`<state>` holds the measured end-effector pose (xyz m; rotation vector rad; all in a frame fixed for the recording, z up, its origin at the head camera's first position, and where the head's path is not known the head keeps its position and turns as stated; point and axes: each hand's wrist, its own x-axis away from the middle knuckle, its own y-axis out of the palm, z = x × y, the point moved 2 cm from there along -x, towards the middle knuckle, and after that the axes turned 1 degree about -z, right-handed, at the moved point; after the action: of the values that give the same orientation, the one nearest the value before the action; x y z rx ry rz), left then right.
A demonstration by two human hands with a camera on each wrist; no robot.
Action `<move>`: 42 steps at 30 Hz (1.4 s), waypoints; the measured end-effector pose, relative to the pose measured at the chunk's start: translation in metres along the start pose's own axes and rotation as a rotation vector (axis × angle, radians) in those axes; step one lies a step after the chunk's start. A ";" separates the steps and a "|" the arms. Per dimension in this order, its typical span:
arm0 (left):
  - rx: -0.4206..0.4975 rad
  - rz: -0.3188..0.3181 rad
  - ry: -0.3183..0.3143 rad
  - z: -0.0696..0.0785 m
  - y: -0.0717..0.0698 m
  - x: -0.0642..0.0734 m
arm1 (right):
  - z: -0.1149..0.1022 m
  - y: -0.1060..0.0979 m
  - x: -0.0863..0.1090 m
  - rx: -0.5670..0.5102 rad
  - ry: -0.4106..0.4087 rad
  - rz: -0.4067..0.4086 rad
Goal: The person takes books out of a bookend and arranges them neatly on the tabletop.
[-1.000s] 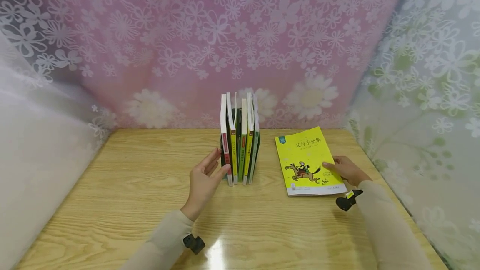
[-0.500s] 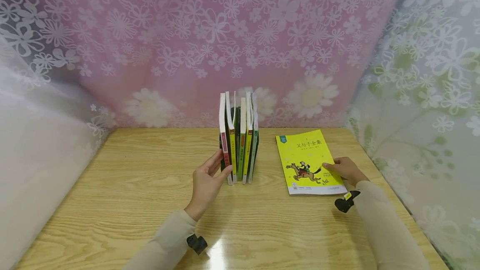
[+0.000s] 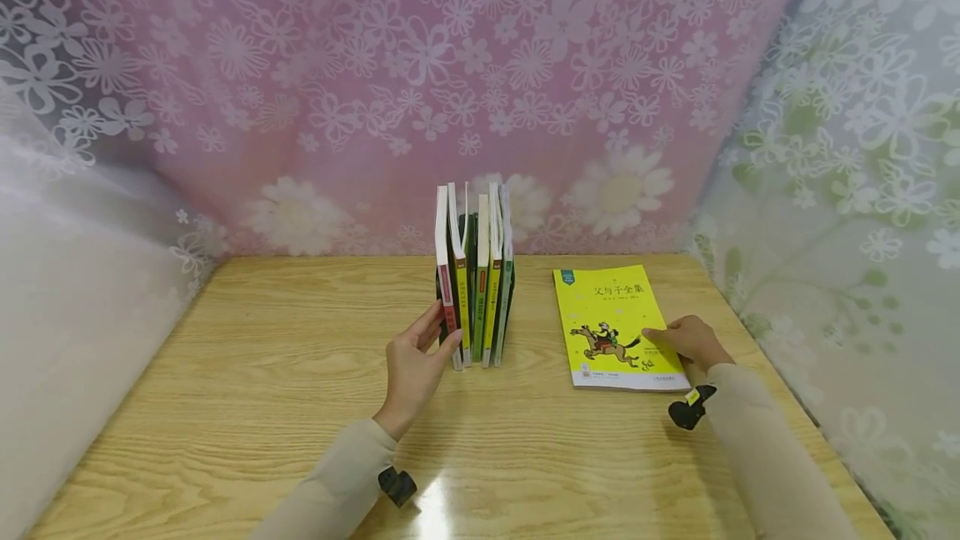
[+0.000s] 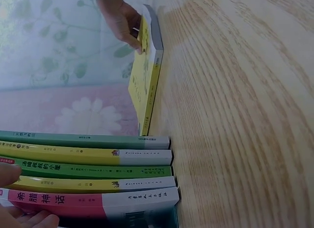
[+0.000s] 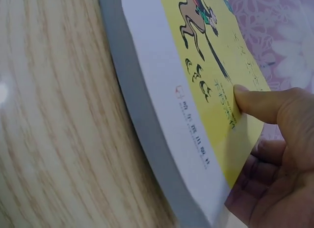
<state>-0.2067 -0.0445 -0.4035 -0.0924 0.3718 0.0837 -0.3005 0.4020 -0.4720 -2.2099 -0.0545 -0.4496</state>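
Observation:
Several thin books stand upright in a row, spines toward me, with a pink-spined book (image 3: pixel 448 315) at the left end. My left hand (image 3: pixel 412 365) rests against that end, its thumb over the spines and its fingers along the outer cover. In the left wrist view, the thumb (image 4: pixel 8 175) overlaps the yellow and green spines beside the pink-spined book (image 4: pixel 73 202). To the right, my right hand (image 3: pixel 693 342) grips a yellow book (image 3: pixel 600 307) by its right edge, thumb on the illustrated cover and fingers behind. This yellow book (image 4: pixel 142 85) leans with its spine side low at the table.
The wooden table (image 3: pixel 300 340) extends to both sides of the row. A pink floral curtain (image 3: pixel 360 107) hangs behind its back edge, and pale floral curtains (image 3: pixel 862 232) close off the sides. A gap of bare tabletop lies between the row and the yellow book.
My left hand has shifted slightly inward against the end of the row, its thumb staying at the spines. The right hand keeps its grip on the yellow book, nearly in place.

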 end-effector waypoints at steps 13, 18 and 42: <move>-0.005 0.007 0.033 -0.019 0.002 -0.003 | -0.014 -0.001 0.017 0.108 0.023 0.137; -0.005 0.006 0.015 0.001 0.004 0.001 | -0.015 0.000 0.024 0.114 -0.012 0.169; -0.119 0.120 0.153 -0.029 0.012 -0.009 | -0.034 0.011 0.048 -0.038 -0.139 0.231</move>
<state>-0.2266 -0.0360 -0.4277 -0.1949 0.5253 0.2185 -0.2635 0.3637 -0.4444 -2.2491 0.1353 -0.1696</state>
